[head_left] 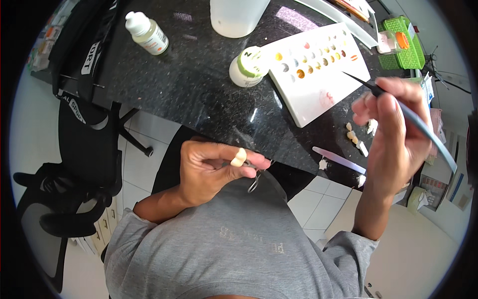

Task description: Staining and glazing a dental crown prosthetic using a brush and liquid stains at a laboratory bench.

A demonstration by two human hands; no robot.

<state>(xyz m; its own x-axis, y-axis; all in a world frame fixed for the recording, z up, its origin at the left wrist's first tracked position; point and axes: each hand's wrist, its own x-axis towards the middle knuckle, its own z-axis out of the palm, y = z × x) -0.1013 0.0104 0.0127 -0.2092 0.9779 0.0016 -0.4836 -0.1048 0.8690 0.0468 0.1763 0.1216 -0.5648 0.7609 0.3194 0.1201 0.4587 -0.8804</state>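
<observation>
My left hand (211,167) is closed in a pinch near the table's front edge. Its thumb and forefinger grip a metal clamp (253,186), whose looped handle pokes out past the fingertips. A cream dental crown piece (239,157) shows between those fingers; whether the clamp or the fingers bear it is hidden. My right hand (393,132) is wrapped round a fine brush (420,122) with a blue-grey handle and a dark pointed tip. That tip hovers above the right part of a white palette (308,94), which carries rows of coloured paint dabs and a reddish smear.
A jar with a green-marked lid (249,67) stands against the palette's left side. Beyond are a white dropper bottle (148,34) and a translucent tub (236,17). Tooth-coloured pieces (352,133), a lilac tool (338,160) and white tissue scraps (322,164) lie at right.
</observation>
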